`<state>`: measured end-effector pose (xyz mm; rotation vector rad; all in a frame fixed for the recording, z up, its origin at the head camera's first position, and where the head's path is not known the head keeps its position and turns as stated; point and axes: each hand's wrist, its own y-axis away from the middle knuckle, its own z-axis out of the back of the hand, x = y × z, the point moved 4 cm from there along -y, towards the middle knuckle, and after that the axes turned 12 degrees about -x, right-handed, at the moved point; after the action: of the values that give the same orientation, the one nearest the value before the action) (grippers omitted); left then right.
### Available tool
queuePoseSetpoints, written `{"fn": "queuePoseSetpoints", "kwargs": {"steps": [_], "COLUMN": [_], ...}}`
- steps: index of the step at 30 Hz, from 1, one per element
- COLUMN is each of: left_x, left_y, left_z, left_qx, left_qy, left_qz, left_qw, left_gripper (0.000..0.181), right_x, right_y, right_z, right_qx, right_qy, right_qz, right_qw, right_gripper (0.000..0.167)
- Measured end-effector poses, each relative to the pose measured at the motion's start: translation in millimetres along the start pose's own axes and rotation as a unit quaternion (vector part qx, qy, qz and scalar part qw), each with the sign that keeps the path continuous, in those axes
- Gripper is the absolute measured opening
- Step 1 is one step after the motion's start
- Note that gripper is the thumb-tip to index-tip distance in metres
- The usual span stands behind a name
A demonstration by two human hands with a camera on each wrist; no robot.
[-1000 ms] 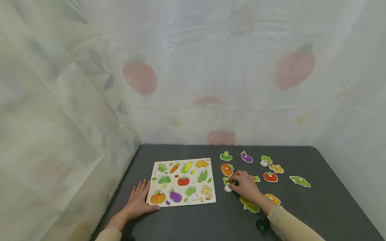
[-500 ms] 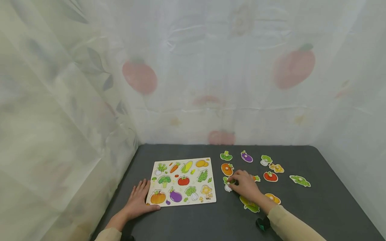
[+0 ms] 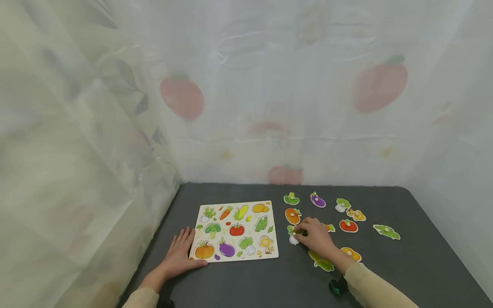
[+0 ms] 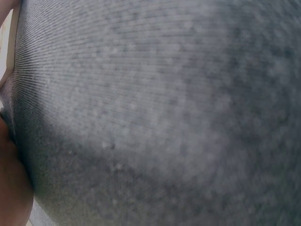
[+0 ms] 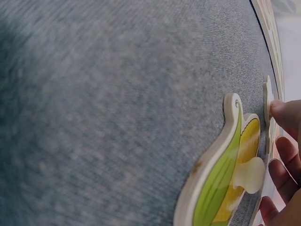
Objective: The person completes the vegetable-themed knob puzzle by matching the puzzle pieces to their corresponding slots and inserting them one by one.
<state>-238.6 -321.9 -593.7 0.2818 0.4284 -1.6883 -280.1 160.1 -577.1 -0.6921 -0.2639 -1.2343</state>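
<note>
Spread fingers of my left hand [image 3: 178, 255] rest at the left edge of a puzzle board [image 3: 252, 259], the thumb along its front corner. The board shows printed vegetables, including a carrot, a tomato and an eggplant. To its right, my right hand [image 3: 316, 236] pinches a white radish puzzle piece [image 3: 294, 240] with green leaves; the fingers partly cover it. The piece lies at the table surface. Below that hand, partly under the forearm, is a corn puzzle piece [image 3: 322, 262]; its pale knob shows in the right wrist view. The left wrist view holds mostly tabletop.
Several knobbed vegetable pieces lie on the dark table [image 3: 239, 286]: broccoli [image 3: 291, 201], pumpkin [image 3: 292, 217], eggplant [image 3: 319, 201], tomato [image 3: 348, 227], pea pod [image 3: 387, 232] and potato [image 3: 356, 256]. A carrot piece [image 3: 330, 228] is partly hidden behind the right hand. White patterned curtains surround the table.
The head view has shifted slightly, so everything sits a little further right in it. Both hands keep their places against the board and the radish piece.
</note>
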Motion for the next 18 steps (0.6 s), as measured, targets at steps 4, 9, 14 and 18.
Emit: {"fn": "queuePoseSetpoints", "kwargs": {"steps": [4, 9, 14, 18], "left_x": [2.4, 1.9, -2.5, -4.1], "left_y": [0.7, 0.5, 1.3, 2.2], "left_z": [-1.6, -1.2, 1.4, 2.6], "left_qx": [0.005, 0.000, -0.002, -0.003], "left_qy": [-0.001, -0.002, 0.002, -0.001], "left_qz": [0.003, 0.003, 0.005, 0.007], "left_qw": [1.0000, 1.0000, 1.0000, 1.0000], "left_gripper": [0.131, 0.131, 0.131, 0.130], "right_x": [3, 13, 28, 46], "right_y": [-1.7, -8.8, -23.0, -37.1], "right_z": [2, 6, 2, -7], "right_qx": [0.001, -0.015, -0.018, -0.019], "right_qy": [-0.005, -0.003, -0.001, -0.004], "right_qz": [0.005, 0.015, 0.025, 0.034], "right_qw": [1.0000, 0.9998, 0.9995, 0.9992], "right_gripper": [0.007, 0.006, 0.007, 0.006]}}
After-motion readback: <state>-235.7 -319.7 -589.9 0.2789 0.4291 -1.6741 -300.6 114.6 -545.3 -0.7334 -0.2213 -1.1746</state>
